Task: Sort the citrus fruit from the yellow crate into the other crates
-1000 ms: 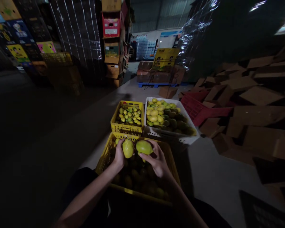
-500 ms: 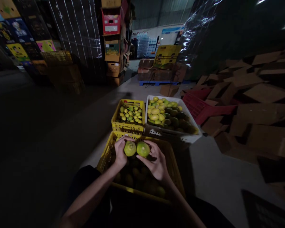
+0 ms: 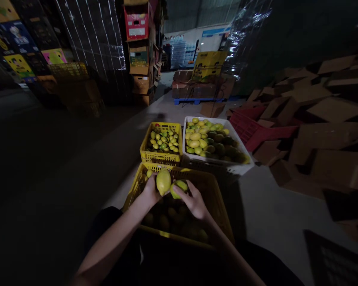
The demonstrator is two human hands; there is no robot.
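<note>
My left hand holds a yellow lemon, its pointed tip turned down toward me. Close beside it on the right, my right hand grips a greener lemon, with fingers across its front. Both hands are over a large yellow crate, in which more lemons lie in deep shadow. Beyond it stand a smaller yellow crate of small yellow-green lemons and a white crate heaped with larger lemons.
A red crate lies tilted among piled cardboard at the right. Stacked boxes stand behind, left of a blue pallet with cartons on it. Dark wrapped stacks rise on both sides.
The lemon in my left hand has turned from end-on to showing its long side. My right hand has turned its greener lemon and its fingers now cover more of it. The view has shifted slightly.
</note>
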